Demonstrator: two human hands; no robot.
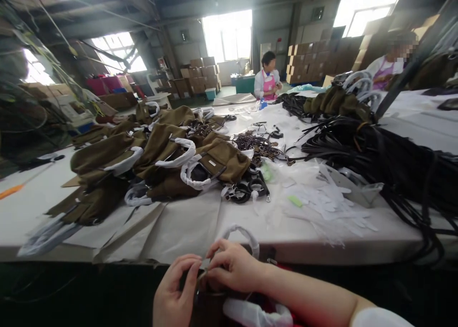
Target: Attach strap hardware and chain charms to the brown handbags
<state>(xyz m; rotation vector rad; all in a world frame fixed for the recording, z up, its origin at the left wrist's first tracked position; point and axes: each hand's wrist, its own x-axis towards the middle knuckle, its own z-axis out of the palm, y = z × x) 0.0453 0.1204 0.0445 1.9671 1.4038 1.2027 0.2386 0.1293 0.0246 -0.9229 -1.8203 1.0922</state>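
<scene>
At the bottom of the head view, a brown bag (211, 301) with white-wrapped handles (255, 312) lies below the table's front edge. My left hand (179, 286) is at the bag's upper edge, thumb and fingers pinched together on something too small to make out. Beside it, my right hand (231, 265) has its fingers curled and pressed onto the bag's edge. Both hands' fingertips nearly meet. One wrapped handle rises behind my right hand and rests against the table edge.
Olive bags (164, 141) with wrapped handles cover the table's (189, 227) left side. Metal clips (255, 146), black straps (397, 160) and white scraps (325, 200) lie centre and right. A person in a pink apron (269, 85) and another person (388, 69) are across the table.
</scene>
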